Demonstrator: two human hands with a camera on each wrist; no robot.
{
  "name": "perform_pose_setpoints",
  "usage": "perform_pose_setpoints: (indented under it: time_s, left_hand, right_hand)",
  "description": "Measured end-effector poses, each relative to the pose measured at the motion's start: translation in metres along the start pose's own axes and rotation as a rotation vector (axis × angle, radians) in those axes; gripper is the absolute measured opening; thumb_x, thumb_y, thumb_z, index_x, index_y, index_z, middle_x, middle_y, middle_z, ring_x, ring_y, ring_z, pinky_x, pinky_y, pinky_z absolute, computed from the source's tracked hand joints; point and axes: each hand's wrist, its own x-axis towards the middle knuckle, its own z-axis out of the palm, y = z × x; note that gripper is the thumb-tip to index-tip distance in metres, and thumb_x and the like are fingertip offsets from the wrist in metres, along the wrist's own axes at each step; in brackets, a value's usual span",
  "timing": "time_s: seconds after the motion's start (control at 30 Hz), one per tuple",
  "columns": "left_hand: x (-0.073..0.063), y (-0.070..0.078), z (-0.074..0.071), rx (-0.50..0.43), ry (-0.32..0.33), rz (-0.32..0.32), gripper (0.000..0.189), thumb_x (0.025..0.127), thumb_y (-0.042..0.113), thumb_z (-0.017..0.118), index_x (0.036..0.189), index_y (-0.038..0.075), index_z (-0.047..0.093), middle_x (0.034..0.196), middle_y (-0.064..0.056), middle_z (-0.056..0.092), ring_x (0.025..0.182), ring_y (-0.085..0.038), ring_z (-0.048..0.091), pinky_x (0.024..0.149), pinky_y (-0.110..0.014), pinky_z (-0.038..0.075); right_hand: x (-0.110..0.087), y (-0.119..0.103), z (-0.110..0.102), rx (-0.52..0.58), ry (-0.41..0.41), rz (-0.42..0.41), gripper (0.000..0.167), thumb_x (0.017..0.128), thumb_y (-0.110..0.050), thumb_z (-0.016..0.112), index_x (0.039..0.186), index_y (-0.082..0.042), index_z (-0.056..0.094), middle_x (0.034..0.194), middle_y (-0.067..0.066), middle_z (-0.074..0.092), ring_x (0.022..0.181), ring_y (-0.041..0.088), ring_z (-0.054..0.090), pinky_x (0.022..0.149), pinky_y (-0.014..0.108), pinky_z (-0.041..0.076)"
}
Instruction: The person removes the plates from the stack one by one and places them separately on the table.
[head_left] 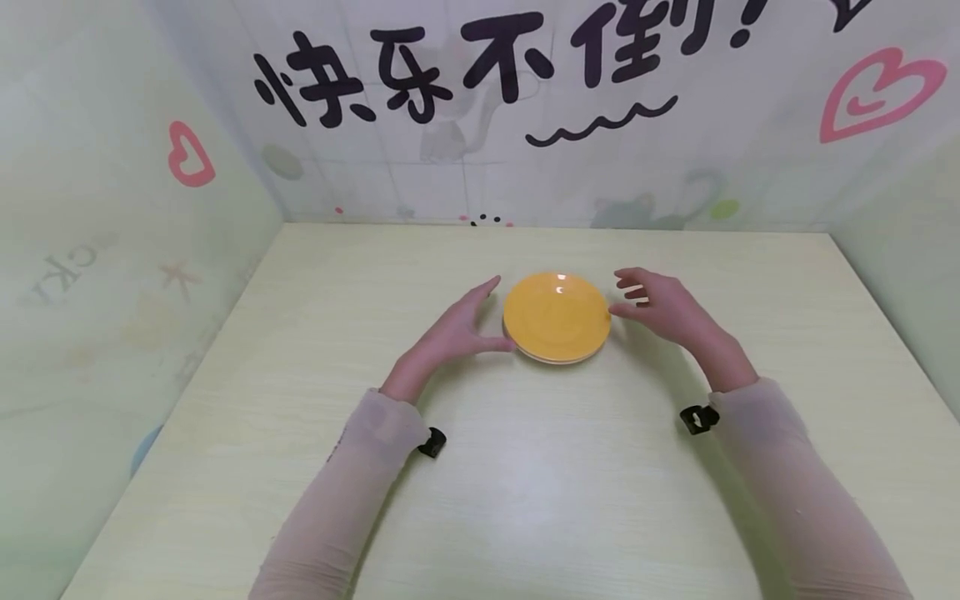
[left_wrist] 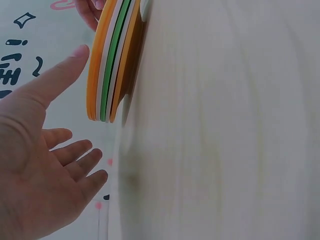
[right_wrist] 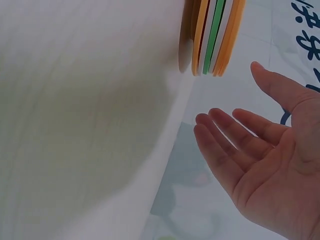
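A yellow-orange plate point(head_left: 557, 317) tops a stack of plates on the table. From the side, in the left wrist view, the stack point(left_wrist: 114, 70) shows orange, white and green rims; the same bands appear on the stack point(right_wrist: 214, 40) in the right wrist view. My left hand point(head_left: 459, 329) is at the stack's left, fingers spread and its thumb close to the rim. At the right side, my right hand point(head_left: 656, 304) has its thumb tip by the rim, fingers loosely extended. Whether either thumb touches the plates, I cannot tell. Neither hand grips anything.
The pale wooden table point(head_left: 487, 500) runs back to a white wall point(head_left: 405, 187) with black characters and pink hearts. Side walls stand at left and right. Black straps point(head_left: 432, 442) show at both sleeves.
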Motion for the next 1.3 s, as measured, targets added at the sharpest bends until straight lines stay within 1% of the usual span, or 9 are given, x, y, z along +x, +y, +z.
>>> perform_pose_setpoints:
  time_s: [0.13, 0.33, 0.43, 0.57, 0.7, 0.87, 1.03, 1.17, 1.3]
  left_hand:
    - [0.001, 0.000, 0.003, -0.025, -0.018, 0.005, 0.115, 0.076, 0.039, 0.087, 0.161, 0.016, 0.013, 0.167, -0.006, 0.023, 0.152, -0.025, 0.028, 0.128, -0.046, 0.024]
    - [0.002, 0.002, 0.008, -0.058, -0.042, 0.014, 0.115, 0.077, 0.035, 0.086, 0.161, 0.012, 0.012, 0.167, -0.006, 0.022, 0.153, -0.023, 0.028, 0.129, -0.045, 0.022]
    - [0.003, 0.002, 0.010, -0.066, -0.053, 0.017, 0.113, 0.078, 0.035, 0.086, 0.161, 0.011, 0.012, 0.167, -0.006, 0.022, 0.153, -0.023, 0.027, 0.130, -0.042, 0.021]
    - [0.004, 0.002, 0.013, -0.081, -0.062, 0.032, 0.111, 0.079, 0.032, 0.085, 0.160, 0.008, 0.013, 0.167, -0.008, 0.022, 0.153, -0.024, 0.027, 0.129, -0.040, 0.022]
    - [0.005, 0.003, 0.014, -0.097, -0.063, 0.035, 0.109, 0.080, 0.029, 0.085, 0.160, 0.006, 0.015, 0.166, -0.010, 0.023, 0.152, -0.025, 0.029, 0.129, -0.038, 0.024]
    - [0.008, 0.000, 0.016, -0.125, -0.051, 0.031, 0.102, 0.081, 0.025, 0.085, 0.158, 0.005, 0.022, 0.164, -0.010, 0.028, 0.151, -0.025, 0.032, 0.127, -0.036, 0.029]
    - [0.009, -0.001, 0.017, -0.154, -0.031, 0.039, 0.096, 0.081, 0.022, 0.084, 0.157, 0.006, 0.027, 0.162, -0.009, 0.032, 0.148, -0.024, 0.037, 0.125, -0.034, 0.033]
    - [0.008, -0.002, 0.018, -0.173, -0.022, 0.040, 0.094, 0.081, 0.021, 0.084, 0.156, 0.007, 0.028, 0.161, -0.008, 0.034, 0.147, -0.024, 0.039, 0.124, -0.033, 0.034]
    - [0.008, -0.003, 0.018, -0.183, -0.017, 0.028, 0.095, 0.081, 0.022, 0.084, 0.156, 0.008, 0.029, 0.161, -0.007, 0.034, 0.146, -0.023, 0.041, 0.124, -0.034, 0.035]
  right_hand:
    - [0.002, -0.002, 0.005, 0.004, -0.028, 0.011, 0.062, 0.097, -0.025, 0.065, 0.146, 0.004, 0.041, 0.143, 0.026, 0.052, 0.129, 0.044, 0.055, 0.106, 0.056, 0.051]
    - [0.005, -0.005, 0.010, 0.002, -0.054, 0.055, 0.061, 0.096, -0.024, 0.066, 0.145, 0.004, 0.043, 0.133, 0.025, 0.059, 0.121, 0.041, 0.060, 0.100, 0.052, 0.055]
    - [0.007, -0.006, 0.013, -0.001, -0.071, 0.092, 0.061, 0.096, -0.025, 0.067, 0.145, 0.003, 0.043, 0.126, 0.023, 0.062, 0.109, 0.036, 0.066, 0.091, 0.042, 0.058]
    - [0.010, -0.008, 0.016, 0.006, -0.086, 0.138, 0.062, 0.095, -0.027, 0.068, 0.143, 0.005, 0.046, 0.115, 0.020, 0.062, 0.088, 0.023, 0.069, 0.078, 0.029, 0.056]
    - [0.012, -0.011, 0.018, 0.037, -0.084, 0.176, 0.057, 0.094, -0.025, 0.069, 0.137, 0.007, 0.051, 0.107, 0.017, 0.060, 0.081, 0.017, 0.068, 0.072, 0.023, 0.055]
    - [0.013, -0.013, 0.018, 0.058, -0.072, 0.206, 0.050, 0.095, -0.021, 0.068, 0.134, 0.006, 0.053, 0.105, 0.016, 0.057, 0.083, 0.019, 0.068, 0.071, 0.022, 0.058]
    - [0.012, -0.015, 0.017, 0.092, -0.042, 0.225, 0.046, 0.095, -0.015, 0.067, 0.133, 0.007, 0.053, 0.106, 0.017, 0.056, 0.077, 0.013, 0.067, 0.073, 0.025, 0.062]
    - [0.011, -0.015, 0.016, 0.168, -0.022, 0.237, 0.043, 0.095, -0.009, 0.065, 0.132, 0.010, 0.052, 0.107, 0.019, 0.056, 0.072, 0.009, 0.066, 0.074, 0.029, 0.065]
    - [0.012, -0.012, 0.015, 0.259, 0.000, 0.246, 0.042, 0.096, -0.006, 0.063, 0.132, 0.012, 0.051, 0.107, 0.019, 0.056, 0.071, 0.007, 0.064, 0.075, 0.029, 0.066]
